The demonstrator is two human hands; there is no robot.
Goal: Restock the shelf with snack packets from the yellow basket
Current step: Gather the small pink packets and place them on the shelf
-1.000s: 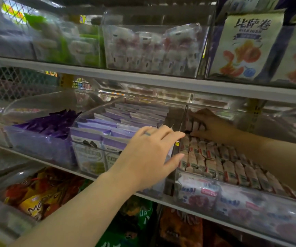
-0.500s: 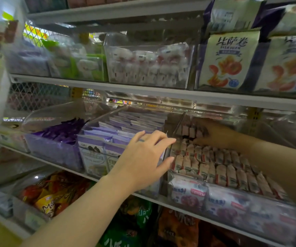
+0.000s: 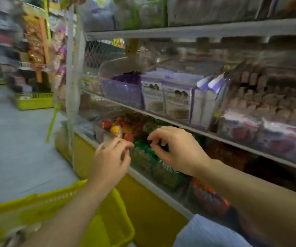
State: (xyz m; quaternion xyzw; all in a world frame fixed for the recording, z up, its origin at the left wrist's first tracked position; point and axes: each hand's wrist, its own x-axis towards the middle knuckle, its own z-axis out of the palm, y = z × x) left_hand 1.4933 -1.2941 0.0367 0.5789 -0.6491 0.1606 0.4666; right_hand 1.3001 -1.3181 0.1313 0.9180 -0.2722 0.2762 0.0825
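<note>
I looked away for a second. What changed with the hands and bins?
Both hands pulled back and down: the right hand left the pink snack bin, and the left hand came off the purple packet bin. Both now hover empty before the lower shelf. Stock looks unchanged.

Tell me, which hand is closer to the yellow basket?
Left. The left hand is just past the far rim of the yellow basket; the right hand is farther right, by the green packets.

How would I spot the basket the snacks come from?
Start at the tall white snack shelf on the right. In front of its yellow base panel, at the view's lower left, is the bright yellow plastic basket. Its slotted rim sets it apart from the plain panel.
</note>
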